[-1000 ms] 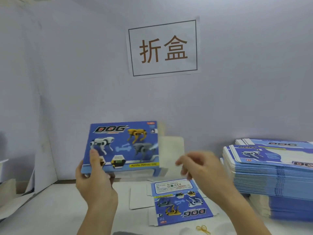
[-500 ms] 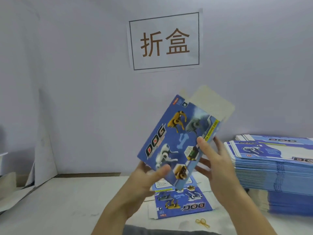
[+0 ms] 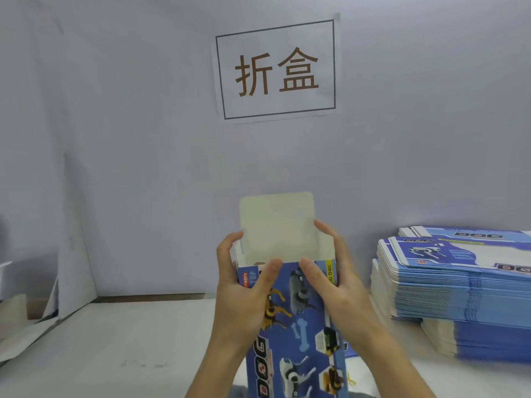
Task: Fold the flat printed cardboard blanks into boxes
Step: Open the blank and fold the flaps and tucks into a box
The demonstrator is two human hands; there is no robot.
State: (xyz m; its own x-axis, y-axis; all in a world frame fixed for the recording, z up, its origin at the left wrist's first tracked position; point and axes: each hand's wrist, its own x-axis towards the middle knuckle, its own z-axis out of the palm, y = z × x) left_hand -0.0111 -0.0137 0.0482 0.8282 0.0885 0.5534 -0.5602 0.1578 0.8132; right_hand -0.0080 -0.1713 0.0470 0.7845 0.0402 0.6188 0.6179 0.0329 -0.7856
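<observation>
A blue printed box (image 3: 298, 326) with robot dogs on its face stands upright in front of me, its top end open. Its plain white lid flap (image 3: 277, 225) sticks straight up. My left hand (image 3: 244, 285) grips the box's upper left side, thumb on the printed front and fingers round the side edge. My right hand (image 3: 330, 277) grips the upper right side the same way, thumb on the front near the rim. The box hides the table behind it.
A tall stack of flat blue blanks (image 3: 459, 285) lies on the white table (image 3: 129, 340) at the right. A paper sign with two characters (image 3: 277, 70) hangs on the wall. Loose white card leans at the far left (image 3: 74, 254).
The box has turned from a tilted slant to upright with its open end up. Both hands have shifted to its top corners. The flat blank on the table is now hidden behind it.
</observation>
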